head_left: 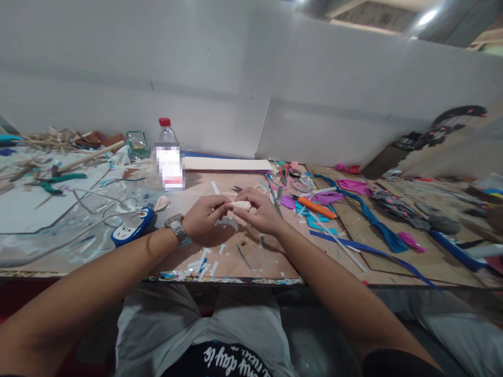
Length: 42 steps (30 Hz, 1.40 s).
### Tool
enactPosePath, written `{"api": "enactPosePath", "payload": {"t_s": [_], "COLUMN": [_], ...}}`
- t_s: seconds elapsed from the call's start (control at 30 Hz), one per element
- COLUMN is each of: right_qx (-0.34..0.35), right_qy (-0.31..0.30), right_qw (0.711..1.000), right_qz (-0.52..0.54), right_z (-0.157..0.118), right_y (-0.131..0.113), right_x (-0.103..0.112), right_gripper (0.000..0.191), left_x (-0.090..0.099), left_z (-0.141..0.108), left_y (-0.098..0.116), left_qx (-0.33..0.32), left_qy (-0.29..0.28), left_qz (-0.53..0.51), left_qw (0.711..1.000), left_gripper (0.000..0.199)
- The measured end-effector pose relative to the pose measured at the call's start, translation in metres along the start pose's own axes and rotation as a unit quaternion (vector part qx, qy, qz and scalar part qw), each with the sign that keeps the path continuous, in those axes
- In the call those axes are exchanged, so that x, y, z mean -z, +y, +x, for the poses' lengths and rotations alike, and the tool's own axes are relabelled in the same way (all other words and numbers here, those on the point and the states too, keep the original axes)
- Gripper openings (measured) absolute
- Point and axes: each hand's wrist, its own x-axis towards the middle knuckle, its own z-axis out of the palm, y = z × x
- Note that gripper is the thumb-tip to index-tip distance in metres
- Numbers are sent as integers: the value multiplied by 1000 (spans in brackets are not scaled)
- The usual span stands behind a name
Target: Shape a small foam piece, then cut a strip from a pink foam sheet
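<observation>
Obstacles, left: blue power strip [132,228]; trailing cable [44,256]; upright bottle [165,134] behind. Obstacles, right: orange cutter [316,208]; long blue ribbon [373,247]. Passage: low front stretch of tabletop [271,263], between white scraps [203,266] and ribbon; open air above.

Head cam view, wide and aimed forward-down

I'm getting this from up on the wearer's head, kinda close, looking over the lap [157,324] and across the table [275,262] to the pale panels [137,52] behind; left hand [208,213] and right hand [262,210] sit around mid-frame, with some ceiling [373,18] sneaking in top right.
</observation>
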Motion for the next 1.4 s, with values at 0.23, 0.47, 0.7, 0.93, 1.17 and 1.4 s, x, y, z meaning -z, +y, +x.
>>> {"api": "enactPosePath", "payload": {"t_s": [0.23,0.47,0.7,0.93,1.17,1.4], "right_qx": [-25,-75,-132,-43,-63,-72], "right_qy": [-15,-47,-6,3,18,14], "right_qw": [1000,996,978,998,998,997], "right_qz": [12,23,163,52,-2,-19], "right_z": [0,0,-3,-4,-3,-3], "right_y": [0,2,15,8,7,5], "right_x": [0,-1,-5,-8,-11,-10], "right_gripper": [28,41,47,48,27,22], "left_x": [1,2,-4,-11,-9,-11], "left_z": [1,2,2,6,4,3], "left_y": [0,1,-1,-8,-8,-10], "left_qx": [-12,-18,62,177,168,105], "left_qy": [-11,-22,11,23,-31,-28], "left_qz": [56,81,-112,-319,-255,-196], "left_qw": [998,996,992,931,952,975], "left_gripper": [36,36,39,37,43,39]}}
